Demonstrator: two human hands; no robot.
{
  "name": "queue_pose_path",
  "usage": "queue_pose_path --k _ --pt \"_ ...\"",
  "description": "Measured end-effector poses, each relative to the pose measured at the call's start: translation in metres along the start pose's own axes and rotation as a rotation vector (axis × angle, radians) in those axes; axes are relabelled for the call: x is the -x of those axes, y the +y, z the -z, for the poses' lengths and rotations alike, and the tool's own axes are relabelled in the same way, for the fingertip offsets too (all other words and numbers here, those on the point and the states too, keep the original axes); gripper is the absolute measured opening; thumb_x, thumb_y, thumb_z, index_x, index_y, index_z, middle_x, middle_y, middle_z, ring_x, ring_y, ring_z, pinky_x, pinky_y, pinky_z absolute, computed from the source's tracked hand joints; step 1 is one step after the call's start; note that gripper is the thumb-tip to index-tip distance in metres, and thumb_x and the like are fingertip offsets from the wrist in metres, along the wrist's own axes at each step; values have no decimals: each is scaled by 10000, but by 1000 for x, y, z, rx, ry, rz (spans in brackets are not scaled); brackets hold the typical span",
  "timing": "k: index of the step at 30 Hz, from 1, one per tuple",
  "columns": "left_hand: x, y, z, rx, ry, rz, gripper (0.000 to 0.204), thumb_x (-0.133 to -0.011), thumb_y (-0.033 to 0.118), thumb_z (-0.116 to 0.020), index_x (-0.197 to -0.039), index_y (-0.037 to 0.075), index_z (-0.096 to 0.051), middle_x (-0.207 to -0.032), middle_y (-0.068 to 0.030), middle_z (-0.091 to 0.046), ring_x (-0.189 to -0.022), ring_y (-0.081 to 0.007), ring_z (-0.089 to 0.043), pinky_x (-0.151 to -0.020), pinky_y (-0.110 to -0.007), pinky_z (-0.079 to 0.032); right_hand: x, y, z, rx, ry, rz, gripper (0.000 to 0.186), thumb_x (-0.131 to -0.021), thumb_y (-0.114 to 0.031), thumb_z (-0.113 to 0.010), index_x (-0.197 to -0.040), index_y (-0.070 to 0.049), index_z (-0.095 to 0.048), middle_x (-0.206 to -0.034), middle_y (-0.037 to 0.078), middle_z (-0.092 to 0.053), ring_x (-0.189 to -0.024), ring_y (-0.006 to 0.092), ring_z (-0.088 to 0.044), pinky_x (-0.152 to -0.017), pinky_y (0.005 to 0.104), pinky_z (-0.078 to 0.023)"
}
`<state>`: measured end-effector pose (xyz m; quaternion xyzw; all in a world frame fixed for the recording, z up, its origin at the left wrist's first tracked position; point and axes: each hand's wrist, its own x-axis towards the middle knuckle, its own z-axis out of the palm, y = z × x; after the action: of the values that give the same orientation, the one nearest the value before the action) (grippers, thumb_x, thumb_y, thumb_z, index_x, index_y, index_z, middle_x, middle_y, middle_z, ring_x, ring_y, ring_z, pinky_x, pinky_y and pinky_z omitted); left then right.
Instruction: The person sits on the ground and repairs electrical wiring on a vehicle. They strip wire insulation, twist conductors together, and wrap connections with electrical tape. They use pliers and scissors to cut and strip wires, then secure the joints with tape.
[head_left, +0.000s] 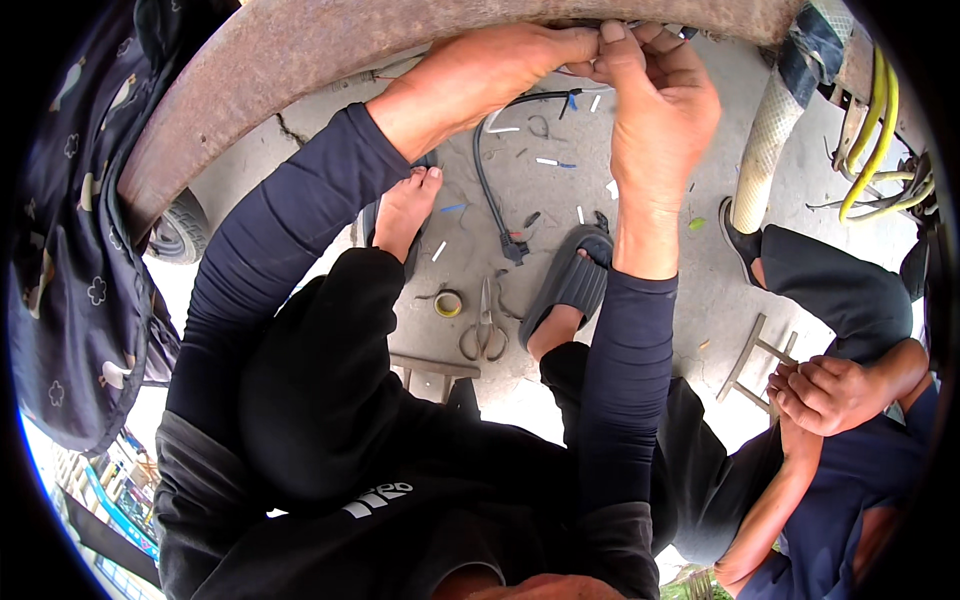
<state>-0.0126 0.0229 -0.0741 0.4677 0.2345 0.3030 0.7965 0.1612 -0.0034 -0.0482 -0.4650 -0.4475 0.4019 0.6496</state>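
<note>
Closest, along the lower edge, is the wearer's black shirt (430, 530), with dark sleeves (270, 240) running up to both hands at the top of the frame. The left hand (490, 75) comes in from the left, its thumb and fingers drawn nearly together at top centre. The right hand (660, 120) meets it there, thumb up against curled fingers. A thin dark piece (580, 22) shows at their fingertips, just under the curved rusty beam (280, 100); the fingers hide most of it, so I cannot tell whether either hand has hold of it.

At lower right, another person's hands (825, 395) are clasped together. A patterned cloth (75, 220) hangs at the left edge.

On the floor, around the centre, lie open-handled scissors (486, 297) and, just left of them, a tape roll (437, 308). A grey slipper (570, 270) is on the wearer's right foot. Above the scissors, a black cable (482, 180) bends down to a plug (514, 250), with short white tubes (547, 161) scattered about. At upper right are a pale hose (768, 150) and yellow cables (885, 130).
</note>
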Motion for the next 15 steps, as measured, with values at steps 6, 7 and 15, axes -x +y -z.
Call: queue_pose_path --k 6,7,15 --pt "-14 15 -26 -717 326 -16 436 -968 476 -600 -1249 158 -701 -1091 -77 -742 -1040 -150 -667 -916 -311 -481 4 0 -5 100 97 -2 129 -915 -27 -711 -960 65 -632 -827 101 -698 -680 150 -689 -641 285 -598" --pt "-14 15 -27 -793 338 -7 419 -965 476 -590 -1223 170 -713 -1053 -78 -747 -1015 -143 -676 -899 -304 -485 4 1 -6 79 127 21 129 -913 -24 -711 -959 66 -631 -823 99 -697 -670 144 -683 -631 282 -592" --pt "-10 8 -41 -1892 407 -234 294 -966 167 -542 -1238 92 -624 -988 -110 -723 -917 -268 -703 -716 -405 -563 2 -7 -34 162 347 128 84 -902 -30 -717 -898 18 -648 -748 37 -663 -566 60 -554 -492 229 -431"
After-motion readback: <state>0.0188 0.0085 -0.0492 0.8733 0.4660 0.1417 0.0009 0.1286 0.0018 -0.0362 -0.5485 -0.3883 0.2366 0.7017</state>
